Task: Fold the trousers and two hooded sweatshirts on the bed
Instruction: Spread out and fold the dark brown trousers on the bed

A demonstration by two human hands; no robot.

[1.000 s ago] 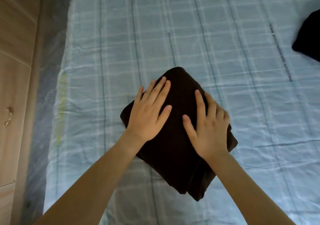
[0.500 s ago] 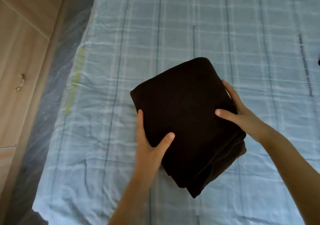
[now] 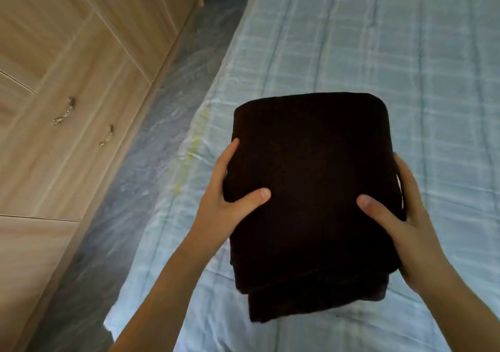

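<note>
Between the two hands, seen from the head camera, sits a dark brown folded garment (image 3: 311,189), a thick rectangular bundle of soft cloth. Whether it is the trousers or one of the hooded sweatshirts cannot be told from its shape. The left hand (image 3: 230,203) grips the bundle's left edge, thumb pressed on the top face, forefinger stretched up along the side and the other fingers hidden beneath. The right hand (image 3: 400,224) grips the right edge in the same way, thumb on top and fingers curled round the side and out of sight under the cloth. Both forearms reach in from the near edge of the view.

On the side nearest the wrists the folded layers show as stacked edges, the lowest one sagging below the rest. Whether the bundle touches the bedding cannot be told.

Beneath and beyond the hands lies the bed with its pale blue checked sheet (image 3: 405,54), creased, with a faint yellow streak (image 3: 189,157) along its border just left of the left hand. Further left of that hand runs a strip of grey glossy floor (image 3: 135,189), and past it a light wooden wardrobe (image 3: 67,67) carrying two small metal handles (image 3: 65,111), well apart from the hands.
</note>
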